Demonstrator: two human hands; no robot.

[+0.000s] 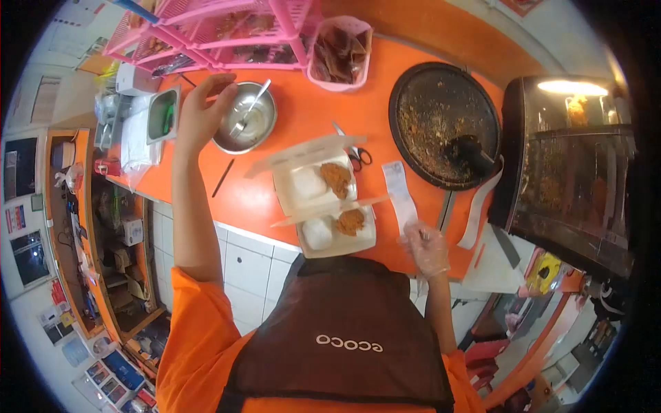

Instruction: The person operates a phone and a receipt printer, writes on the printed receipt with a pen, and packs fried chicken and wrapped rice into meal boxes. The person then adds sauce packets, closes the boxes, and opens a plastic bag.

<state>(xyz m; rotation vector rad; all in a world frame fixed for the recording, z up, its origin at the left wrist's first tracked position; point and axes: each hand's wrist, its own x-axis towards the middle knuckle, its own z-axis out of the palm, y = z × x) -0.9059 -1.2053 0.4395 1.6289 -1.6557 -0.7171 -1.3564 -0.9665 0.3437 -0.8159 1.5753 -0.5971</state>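
Note:
My bare left hand (204, 113) is raised beside the rim of a steel bowl (267, 127), thumb apart from the bent fingers and nothing visible between them. A metal utensil (253, 104) leans in the bowl. My right hand (425, 250), in a clear plastic glove, is closed at the near end of a white paper receipt (397, 189) on the orange counter. Between my hands stand two open paper boxes: the farther box (284, 193) and the nearer box (344, 247). Each contains white rice (310, 182) and a piece of fried chicken (337, 180).
Black-handled scissors (359, 158) lie behind the boxes. A round black tray (441, 103) with crumbs and a dark utensil is at right, beside a lit glass display case (564, 165). Pink racks (227, 31), a pink basket (337, 86) and a metal container (162, 113) line the back and left.

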